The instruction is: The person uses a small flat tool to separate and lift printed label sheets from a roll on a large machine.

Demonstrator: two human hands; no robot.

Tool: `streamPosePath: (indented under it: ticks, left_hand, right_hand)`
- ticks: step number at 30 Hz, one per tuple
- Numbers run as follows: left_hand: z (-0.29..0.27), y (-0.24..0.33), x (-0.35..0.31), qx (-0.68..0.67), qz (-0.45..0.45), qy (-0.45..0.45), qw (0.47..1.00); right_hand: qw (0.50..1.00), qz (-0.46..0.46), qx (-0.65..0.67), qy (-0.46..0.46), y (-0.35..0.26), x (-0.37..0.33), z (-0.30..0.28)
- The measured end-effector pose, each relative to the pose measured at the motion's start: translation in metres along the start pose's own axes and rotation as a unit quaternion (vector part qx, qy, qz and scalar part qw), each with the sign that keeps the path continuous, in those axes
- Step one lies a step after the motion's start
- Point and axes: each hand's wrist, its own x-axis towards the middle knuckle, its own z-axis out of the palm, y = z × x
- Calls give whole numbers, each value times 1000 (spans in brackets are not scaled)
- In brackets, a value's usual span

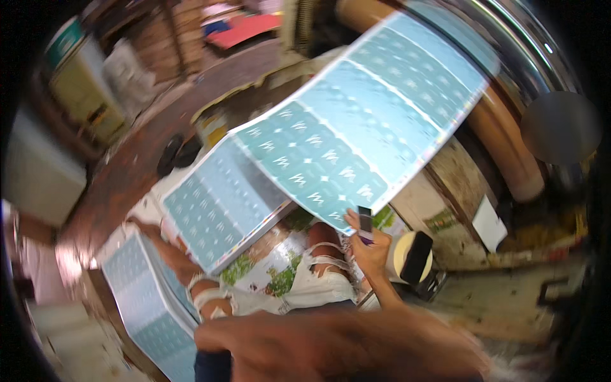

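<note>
My right hand [373,253] is at the near corner of a long printed sheet [356,121] in pale blue and teal with white marks. Its fingers are closed around a small dark block with a purple part [365,221], whose kind I cannot make out. A fingertip reaches the sheet's corner. The sheet slopes up to a shiny metal cylinder [503,32] at the upper right. Under its near left edge lies a stack of matching sheets [216,204]. A blurred arm [331,337] crosses the lower edge, and my left hand cannot be made out.
More printed sheets [143,305] lie at the lower left. Brown rollers [509,140] sit below the cylinder. A round cream-coloured part with a black piece [417,256] stands right of my hand. My knees [328,245], in torn white trousers, are below the sheets.
</note>
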Motion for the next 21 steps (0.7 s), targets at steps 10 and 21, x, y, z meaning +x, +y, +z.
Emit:
streamPosePath:
  ticks: [10,21]
  left_hand:
    - [-123,11,-44,-196,244,332,890]
    - [-179,-64,-159,-425,358,258,790]
  right_hand:
    - [994,52,69,-65,-5,-7,3]
    - [983,26,50,-174,-37,11,-4]
